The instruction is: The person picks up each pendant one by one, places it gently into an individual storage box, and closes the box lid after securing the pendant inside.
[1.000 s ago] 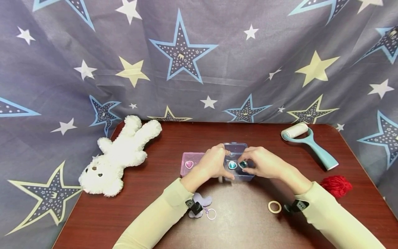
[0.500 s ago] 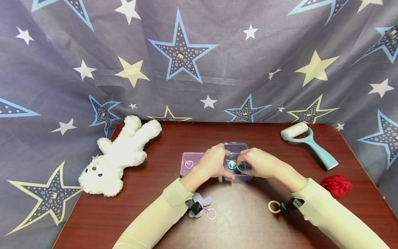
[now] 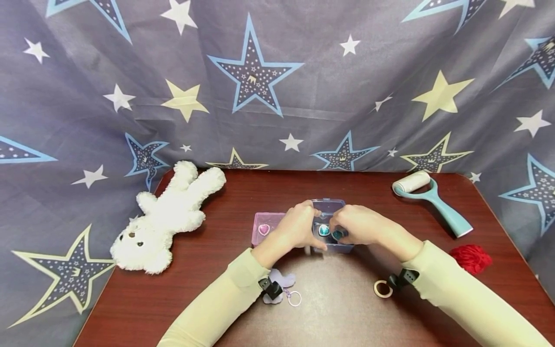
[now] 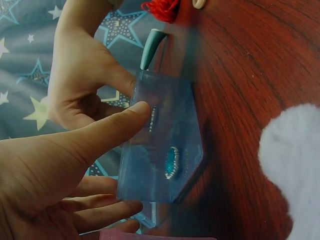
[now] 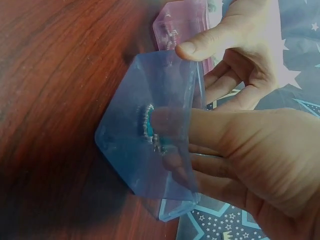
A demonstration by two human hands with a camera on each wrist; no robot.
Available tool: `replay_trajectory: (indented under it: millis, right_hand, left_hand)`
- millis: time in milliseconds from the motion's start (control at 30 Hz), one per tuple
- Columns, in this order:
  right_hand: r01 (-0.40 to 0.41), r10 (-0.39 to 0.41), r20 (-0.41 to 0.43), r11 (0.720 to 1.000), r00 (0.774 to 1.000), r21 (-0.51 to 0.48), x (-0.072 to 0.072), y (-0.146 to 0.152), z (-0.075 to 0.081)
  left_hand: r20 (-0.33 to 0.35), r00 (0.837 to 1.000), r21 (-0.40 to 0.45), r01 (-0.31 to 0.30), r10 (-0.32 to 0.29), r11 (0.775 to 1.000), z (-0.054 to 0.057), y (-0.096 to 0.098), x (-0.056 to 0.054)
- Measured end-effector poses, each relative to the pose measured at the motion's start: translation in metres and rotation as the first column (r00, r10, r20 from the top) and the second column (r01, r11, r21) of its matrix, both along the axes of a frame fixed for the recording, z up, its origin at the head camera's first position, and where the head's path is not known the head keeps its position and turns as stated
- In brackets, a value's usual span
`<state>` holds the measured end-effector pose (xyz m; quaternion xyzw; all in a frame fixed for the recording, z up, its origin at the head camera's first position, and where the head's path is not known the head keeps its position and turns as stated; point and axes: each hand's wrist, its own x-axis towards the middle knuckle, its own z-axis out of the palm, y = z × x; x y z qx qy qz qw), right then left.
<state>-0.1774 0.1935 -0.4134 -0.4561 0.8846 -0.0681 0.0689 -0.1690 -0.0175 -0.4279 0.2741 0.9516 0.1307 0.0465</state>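
My left hand [image 3: 297, 224] holds the left side of a translucent blue plastic box [image 3: 331, 248], thumb against the front wall and fingers behind. The box's lid [image 3: 328, 206] stands raised at the back. Inside, on the left, lies a teal gem [image 3: 323, 230] with a silvery beaded rim. My right hand [image 3: 360, 225] reaches into the box from the right, its thumb and fingers pinching a second teal gem [image 3: 336, 235], partly hidden by the fingers. Left of the blue box is a pink box [image 3: 256, 240] with a pink heart gem [image 3: 263, 229], partly behind my left hand.
A white plush bear [image 3: 169, 212] lies at the left. The blue-handled lint roller [image 3: 442, 205] and red yarn [image 3: 471, 259] are at the right. Nearer me are a wooden ring [image 3: 383, 289] and a purple keychain [image 3: 284, 279], partly under my left wrist.
My right hand has moved slightly left and lower into the blue box with its teal gem, which its fingers now cover more. My left hand stays in place.
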Motion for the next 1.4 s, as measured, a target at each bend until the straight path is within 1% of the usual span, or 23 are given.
replay_trajectory:
  millis: [133,333,667,900,1167,1400]
  right_hand:
    - [-0.008,0.009,-0.017,0.999,1.000,0.044,-0.001,-0.002,0.001]
    - [-0.006,0.007,-0.012,0.996,1.000,0.093,-0.002,-0.005,-0.005]
    - [-0.016,0.020,-0.028,0.994,0.999,0.110,-0.002,-0.008,-0.009]
    - [-0.007,0.010,-0.025,0.992,1.000,0.129,-0.002,-0.009,-0.011]
    - [-0.019,0.030,-0.065,0.985,0.997,0.174,-0.003,-0.009,-0.013]
    - [-0.007,0.014,-0.044,0.986,0.999,0.167,-0.003,-0.010,-0.011]
  left_hand:
    - [-0.002,1.000,0.005,0.003,-0.003,1.000,0.001,-0.001,0.000]
    - [-0.001,1.000,0.012,0.007,-0.007,1.000,0.001,-0.001,0.001]
    - [0.003,1.000,0.023,0.008,-0.008,1.000,0.001,-0.001,0.001]
    - [0.019,1.000,0.034,0.003,-0.004,0.999,0.001,-0.001,0.002]
    - [0.016,1.000,0.023,0.004,-0.005,1.000,0.002,-0.001,0.002]
    - [0.022,1.000,0.031,-0.002,0.002,1.000,0.002,0.000,0.000]
